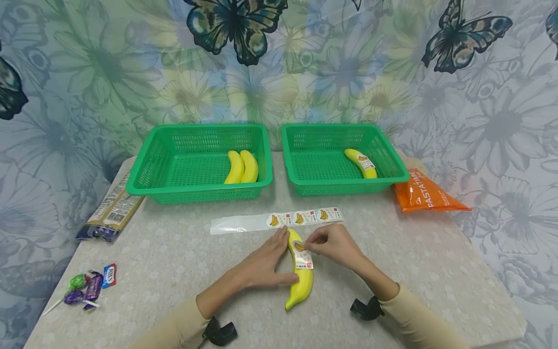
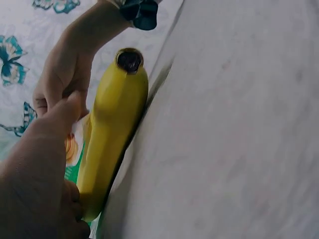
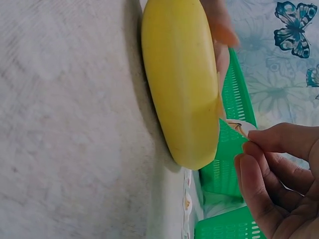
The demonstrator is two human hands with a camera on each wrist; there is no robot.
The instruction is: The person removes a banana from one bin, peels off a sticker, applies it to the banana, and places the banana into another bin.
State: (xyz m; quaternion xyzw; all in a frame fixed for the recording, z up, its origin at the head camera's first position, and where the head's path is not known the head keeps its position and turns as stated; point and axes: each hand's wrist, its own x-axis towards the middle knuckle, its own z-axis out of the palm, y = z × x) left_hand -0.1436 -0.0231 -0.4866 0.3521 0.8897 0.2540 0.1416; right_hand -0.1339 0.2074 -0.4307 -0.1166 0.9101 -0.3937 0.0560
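Right hand (image 1: 333,245) pinches the raised end of a sticker (image 1: 303,261) on the banana (image 1: 305,281), which lies on the desk (image 1: 174,281) between both hands; left hand (image 1: 270,266) touches the banana, thumb spread from extended fingers.

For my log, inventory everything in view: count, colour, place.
Table: 1, greyish, centre
Baskets: 2, green, back
Bananas: 4, yellow, two in left basket, one in right, one front
Stickers: 5, whitish, three on clear strip, two on bananas
Right packet: 1, orange, beside basket
Left packet: 1, gold and blue, beside basket
Lollipops: 2, green, purple, front left
Sweets: 2, purple and blue-red, beside lollipops
Backdrop: 1, multicoloured, behind
Mounts: 2, black, at wrists
Sleeves: 2, beige, forearms
Left hand: 1, on front banana
Right hand: 1, pinching front sticker
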